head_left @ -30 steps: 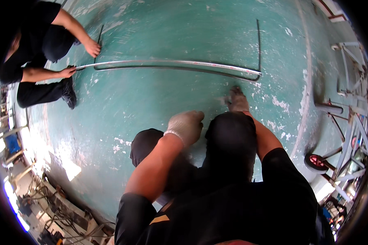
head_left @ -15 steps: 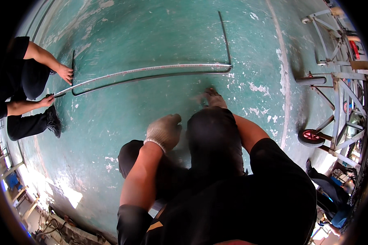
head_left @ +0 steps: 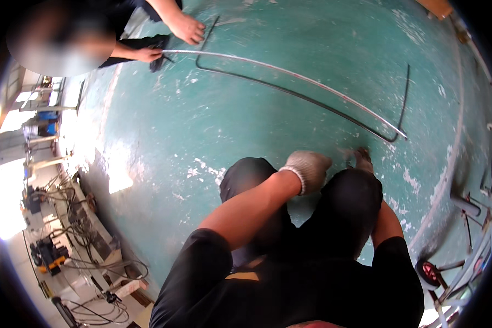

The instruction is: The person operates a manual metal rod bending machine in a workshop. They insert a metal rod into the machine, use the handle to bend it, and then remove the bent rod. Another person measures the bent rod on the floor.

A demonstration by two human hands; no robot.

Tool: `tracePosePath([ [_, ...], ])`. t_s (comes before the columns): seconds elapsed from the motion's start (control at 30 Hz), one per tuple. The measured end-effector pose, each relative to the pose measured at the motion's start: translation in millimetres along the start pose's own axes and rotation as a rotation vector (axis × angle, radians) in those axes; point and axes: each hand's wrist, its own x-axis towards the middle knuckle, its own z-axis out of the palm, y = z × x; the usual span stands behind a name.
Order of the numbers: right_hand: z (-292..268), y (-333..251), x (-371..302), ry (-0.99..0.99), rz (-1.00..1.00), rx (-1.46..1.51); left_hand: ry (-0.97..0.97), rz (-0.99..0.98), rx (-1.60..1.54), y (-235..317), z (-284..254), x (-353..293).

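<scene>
My left hand point(head_left: 308, 170), in a pale knitted glove, is curled closed beside my knee, with no object showing in it. Past the other knee, my right hand point(head_left: 363, 159) is partly hidden, its fingers apart and somewhat blurred; nothing shows in them. Ahead on the floor lies a dark bent rod point(head_left: 295, 94), a long bar with both ends turned away from me. A pale tape measure point(head_left: 290, 71) runs along its far side and reaches past the right corner, near my right hand but apart from it.
At the far left, a co-worker's hand point(head_left: 149, 54) holds the tape's end; their other hand point(head_left: 188, 28) is by the rod's left arm. Cables and tools point(head_left: 52, 256) crowd the left side. A wheeled metal frame point(head_left: 464, 284) stands at right on the worn green floor point(head_left: 158, 218).
My view has swung left, so the rod, tape and co-worker appear farther right and tilted. The tape stays stretched along the rod. My left hand remains curled.
</scene>
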Motion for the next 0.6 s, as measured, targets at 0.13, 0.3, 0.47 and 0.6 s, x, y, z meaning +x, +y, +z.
tracePosePath([
  [0.13, -2.1, 1.7, -0.3, -0.063, 0.063, -0.071, 0.006, 0.013, -0.032, -1.4, 0.9, -3.3],
  [0.3, 8.5, 14.1, -1.1, -0.025, 0.052, -0.071, -0.006, 0.009, -0.027, 0.7, 1.4, -2.0],
  [0.47, 18.4, 28.1, -0.7, -0.025, 0.045, -0.038, -0.027, -0.024, -0.050, 1.8, -6.8, -9.1],
  [0.6, -13.1, -18.0, 5.5, -0.114, 0.152, -0.006, 0.011, -0.020, -0.036, -0.2, 0.4, -7.3],
])
